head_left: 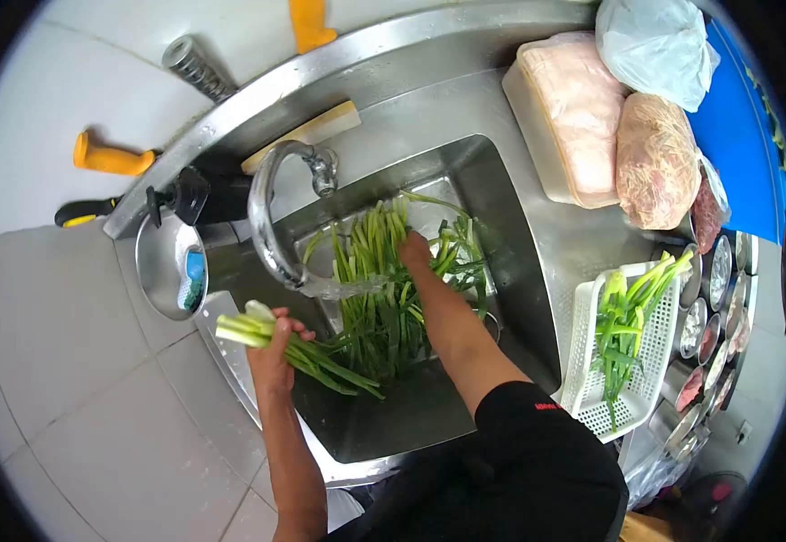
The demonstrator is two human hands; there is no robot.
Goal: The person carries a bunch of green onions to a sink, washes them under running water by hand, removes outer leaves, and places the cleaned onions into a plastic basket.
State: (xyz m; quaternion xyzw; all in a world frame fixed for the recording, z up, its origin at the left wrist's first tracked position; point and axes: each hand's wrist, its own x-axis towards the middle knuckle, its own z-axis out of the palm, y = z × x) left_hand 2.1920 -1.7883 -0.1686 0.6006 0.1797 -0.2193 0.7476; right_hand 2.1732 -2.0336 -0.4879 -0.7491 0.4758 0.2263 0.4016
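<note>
My left hand [271, 357] is closed around a small bunch of green onions [330, 366], white ends to the left, at the sink's left edge. Inside the steel sink [515, 271] lies a larger heap of green onions [379, 298]. My right hand [414, 251] reaches into the heap, its fingers curled against the stalks and partly hidden. Water pours from the curved faucet [271, 217] over the heap, between my two hands.
A white perforated basket [578, 352] holding more green onions [628, 316] stands right of the sink. Behind it are a tub of pale meat [574, 108], wrapped meat [655, 163] and a plastic bag [659, 45]. A bowl with a sponge [192, 275] sits left.
</note>
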